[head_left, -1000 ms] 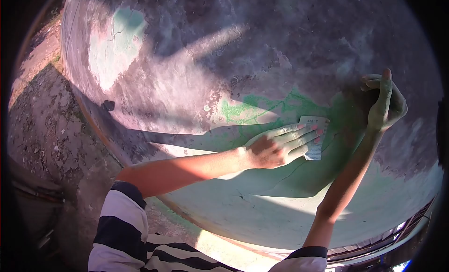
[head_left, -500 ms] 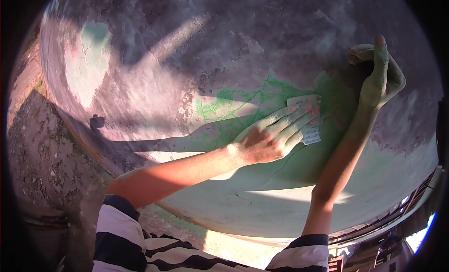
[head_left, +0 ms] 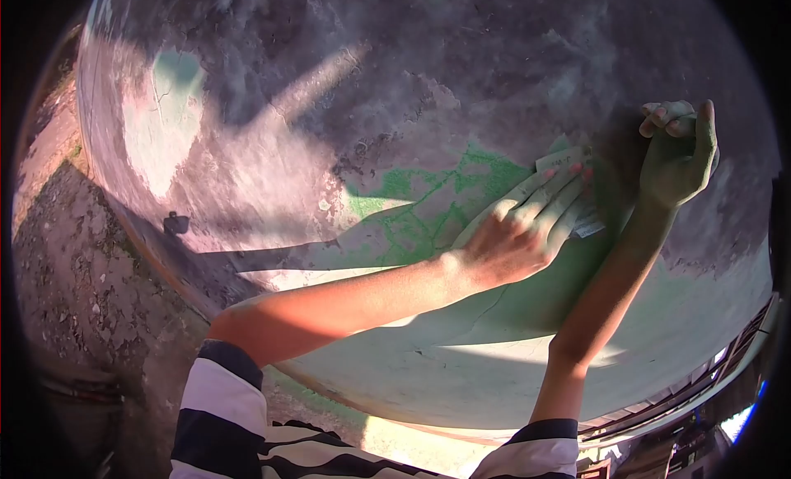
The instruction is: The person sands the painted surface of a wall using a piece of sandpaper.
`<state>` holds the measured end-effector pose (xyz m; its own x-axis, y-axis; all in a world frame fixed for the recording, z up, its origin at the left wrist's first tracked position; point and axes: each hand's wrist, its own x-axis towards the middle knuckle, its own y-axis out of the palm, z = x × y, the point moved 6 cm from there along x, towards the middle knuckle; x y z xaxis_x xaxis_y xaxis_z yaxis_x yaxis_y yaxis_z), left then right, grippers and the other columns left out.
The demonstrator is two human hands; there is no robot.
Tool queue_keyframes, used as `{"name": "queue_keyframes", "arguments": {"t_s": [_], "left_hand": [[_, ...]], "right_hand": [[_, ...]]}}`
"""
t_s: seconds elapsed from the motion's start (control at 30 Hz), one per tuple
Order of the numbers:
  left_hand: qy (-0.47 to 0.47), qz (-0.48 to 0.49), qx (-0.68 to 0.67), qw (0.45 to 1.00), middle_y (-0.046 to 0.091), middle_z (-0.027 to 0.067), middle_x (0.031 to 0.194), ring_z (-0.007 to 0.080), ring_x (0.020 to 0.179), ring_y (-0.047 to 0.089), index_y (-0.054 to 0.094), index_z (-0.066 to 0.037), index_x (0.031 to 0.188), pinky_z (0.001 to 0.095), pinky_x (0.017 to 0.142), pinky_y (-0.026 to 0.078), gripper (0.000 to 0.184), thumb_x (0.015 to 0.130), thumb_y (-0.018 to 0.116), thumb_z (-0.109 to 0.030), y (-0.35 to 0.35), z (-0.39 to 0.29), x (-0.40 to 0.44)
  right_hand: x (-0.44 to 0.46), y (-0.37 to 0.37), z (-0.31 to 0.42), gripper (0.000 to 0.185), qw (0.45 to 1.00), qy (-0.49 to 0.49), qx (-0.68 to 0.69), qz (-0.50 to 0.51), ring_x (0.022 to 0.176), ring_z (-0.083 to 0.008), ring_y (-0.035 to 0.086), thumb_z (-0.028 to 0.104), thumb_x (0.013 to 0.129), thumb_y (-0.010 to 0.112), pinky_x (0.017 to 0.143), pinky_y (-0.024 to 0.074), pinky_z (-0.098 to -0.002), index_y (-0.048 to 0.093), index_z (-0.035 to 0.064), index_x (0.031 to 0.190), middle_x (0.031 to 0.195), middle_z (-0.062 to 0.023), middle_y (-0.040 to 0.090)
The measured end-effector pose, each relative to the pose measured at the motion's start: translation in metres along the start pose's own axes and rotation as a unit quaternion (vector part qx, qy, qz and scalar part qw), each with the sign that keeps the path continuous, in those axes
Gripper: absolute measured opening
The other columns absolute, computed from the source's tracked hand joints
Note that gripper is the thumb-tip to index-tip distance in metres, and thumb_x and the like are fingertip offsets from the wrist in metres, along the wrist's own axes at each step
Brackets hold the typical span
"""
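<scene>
My left hand [head_left: 517,232] lies with its fingers stretched flat over a sheet of sandpaper [head_left: 559,159], pressing it against the wall [head_left: 395,331]. Printing shows on the sandpaper's back; its upper end and a lower corner stick out past the fingers, the rest is covered. Beneath and left of it are bright green scuffed patches [head_left: 412,186]. To the right, my right hand [head_left: 676,162], dusty and greenish, is raised close to the wall with fingers curled in and thumb up. Nothing shows in it; whether it touches the wall I cannot tell.
The wall is mottled purple-grey above and pale green below, with a pale bare patch [head_left: 169,100] at the upper left. Rough ground [head_left: 74,289] lies along the left side. Slatted structures [head_left: 676,405] stand at the lower right. Sunlight and arm shadows cross the wall.
My left hand has slid right and slightly up with the sandpaper under it. My right hand has dropped a little, and its fingers have turned and curled further in.
</scene>
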<state>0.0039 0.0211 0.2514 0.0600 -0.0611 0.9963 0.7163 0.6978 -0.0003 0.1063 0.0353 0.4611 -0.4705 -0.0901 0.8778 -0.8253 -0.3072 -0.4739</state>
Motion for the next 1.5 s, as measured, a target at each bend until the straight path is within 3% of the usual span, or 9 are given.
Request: {"name": "queue_keyframes", "arguments": {"t_s": [0.37, 0.47, 0.57, 0.67, 0.83, 0.9, 0.97, 1.07, 1.5], "left_hand": [[0.024, -0.024, -0.021, 0.999, 0.045, 0.0188, 0.15, 0.0241, 0.131, 0.054, 0.069, 0.001, 0.11, 0.0417, 0.107, 0.047, 0.033, 0.082, 0.059, -0.013, 0.014, -0.014, -0.038], [-0.029, -0.011, -0.041, 0.999, 0.071, 0.0101, 0.081, 0.0199, 0.061, 0.069, 0.064, -0.007, 0.072, 0.0343, 0.043, 0.05, 0.002, 0.072, 0.063, -0.009, 0.021, 0.01, 0.021], [-0.042, 0.033, 0.014, 0.998, 0.071, 0.0084, 0.082, 0.0214, 0.075, 0.072, 0.068, -0.007, 0.079, 0.0357, 0.064, 0.058, 0.007, 0.075, 0.063, -0.011, 0.032, 0.001, 0.011], [-0.02, -0.002, 0.048, 0.999, 0.056, 0.0133, 0.141, 0.0244, 0.133, 0.052, 0.061, 0.0, 0.13, 0.0385, 0.113, 0.041, 0.05, 0.081, 0.063, -0.013, 0.011, -0.018, -0.042], [-0.059, 0.118, -0.04, 0.99, 0.057, 0.0184, 0.139, 0.0275, 0.117, 0.065, 0.06, 0.002, 0.13, 0.0338, 0.098, 0.054, 0.057, 0.073, 0.062, -0.004, 0.033, 0.007, 0.009], [-0.01, 0.076, -0.039, 0.996, 0.051, -0.0012, 0.049, 0.0147, 0.047, 0.061, 0.054, -0.011, 0.064, 0.0356, 0.04, 0.045, 0.013, 0.069, 0.066, -0.007, 0.03, 0.011, 0.035], [-0.055, 0.225, -0.029, 0.972, 0.07, 0.0059, 0.076, 0.0194, 0.077, 0.072, 0.068, -0.009, 0.081, 0.0355, 0.065, 0.058, 0.009, 0.073, 0.064, -0.009, 0.021, -0.001, 0.014], [-0.002, 0.024, 0.038, 0.999, 0.058, 0.0133, 0.139, 0.0236, 0.133, 0.052, 0.066, -0.001, 0.121, 0.039, 0.113, 0.042, 0.042, 0.081, 0.062, -0.012, 0.012, -0.017, -0.046], [-0.02, 0.042, 0.031, 0.998, 0.052, 0.0151, 0.145, 0.0252, 0.136, 0.048, 0.057, 0.003, 0.133, 0.0395, 0.116, 0.036, 0.055, 0.081, 0.061, -0.013, 0.014, -0.02, -0.06]], "right_hand": [[-0.003, 0.005, 0.001, 0.039, 0.995, -0.038, -0.048, 0.083, 0.08, -0.0332, 0.067, 0.016, 0.104, 0.038, 0.065, 0.0562, -0.0423, 0.057, -0.0024, 0.133, 0.087, -0.016, 0.066], [0.001, -0.006, 0.0, 0.04, 0.994, -0.004, -0.033, 0.108, 0.081, -0.0328, 0.066, 0.017, 0.105, 0.037, 0.074, 0.0558, -0.046, 0.056, -0.0022, 0.134, 0.089, -0.0149, 0.066], [0.0, -0.013, 0.001, 0.04, 0.995, 0.002, 0.037, 0.089, 0.08, -0.033, 0.064, 0.019, 0.105, 0.034, 0.085, 0.0528, -0.0503, 0.06, -0.0033, 0.127, 0.09, -0.0146, 0.067], [0.002, -0.012, 0.004, 0.04, 0.994, 0.035, 0.04, 0.091, 0.08, -0.0335, 0.064, 0.019, 0.105, 0.033, 0.085, 0.0526, -0.0502, 0.061, -0.0034, 0.123, 0.091, -0.0157, 0.067], [0.0, -0.007, 0.005, 0.041, 0.996, 0.028, 0.035, 0.075, 0.077, -0.0335, 0.064, 0.019, 0.104, 0.034, 0.084, 0.0524, -0.0508, 0.066, -0.0048, 0.11, 0.088, -0.018, 0.067], [0.002, -0.005, 0.004, 0.041, 0.996, 0.034, 0.048, 0.071, 0.075, -0.0334, 0.064, 0.019, 0.104, 0.034, 0.083, 0.0525, -0.0508, 0.066, -0.005, 0.11, 0.088, -0.0185, 0.067], [0.002, -0.007, 0.004, 0.041, 0.996, 0.039, 0.055, 0.065, 0.074, -0.0333, 0.063, 0.019, 0.104, 0.034, 0.083, 0.0526, -0.0508, 0.066, -0.0052, 0.11, 0.088, -0.0191, 0.067], [0.003, -0.003, 0.005, 0.041, 0.994, 0.03, 0.012, 0.101, 0.073, -0.0333, 0.063, 0.018, 0.104, 0.032, 0.083, 0.0528, -0.0506, 0.063, -0.0056, 0.116, 0.088, -0.0193, 0.067], [-0.004, -0.005, 0.002, 0.04, 0.994, -0.017, 0.015, 0.109, 0.08, -0.0335, 0.064, 0.015, 0.104, 0.034, 0.081, 0.0542, -0.0496, 0.055, 0.0004, 0.135, 0.093, -0.0155, 0.066]]}}
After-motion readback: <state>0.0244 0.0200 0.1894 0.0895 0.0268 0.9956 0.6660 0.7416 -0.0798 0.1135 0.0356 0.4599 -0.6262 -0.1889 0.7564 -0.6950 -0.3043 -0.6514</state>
